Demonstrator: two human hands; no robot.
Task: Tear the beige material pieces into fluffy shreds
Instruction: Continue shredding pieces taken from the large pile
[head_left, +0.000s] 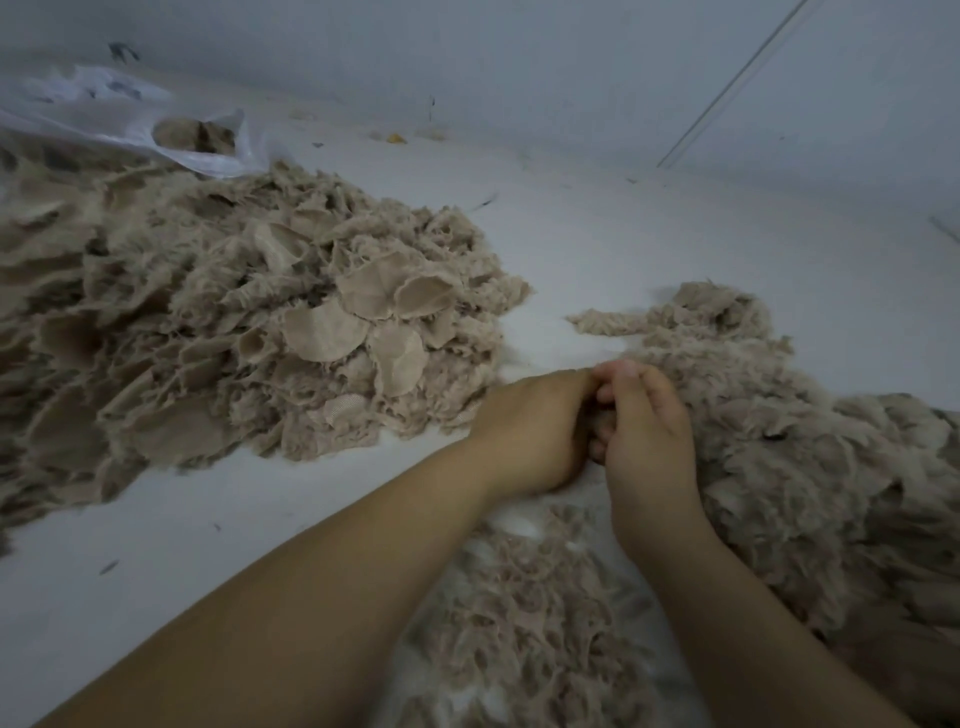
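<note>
- Head view: left hand (535, 431) and right hand (647, 431) pressed together, fingers curled inward, pinching a small bit of beige material between them; the bit itself mostly hidden by the fingers.
- Right of the hands, touching the right hand: fluffy heap of beige shreds (789, 467).
- Left of the hands: large mound of untorn beige round fabric pieces (249, 332), well apart from the shreds.
- Beyond that mound: translucent white plastic bag (130, 119), mouth open, beige pieces inside.
- Below the hands: smaller frayed beige pile (524, 623).
- Between mound and shreds: bare strip of white floor (597, 244), running to the grey wall (519, 67).
</note>
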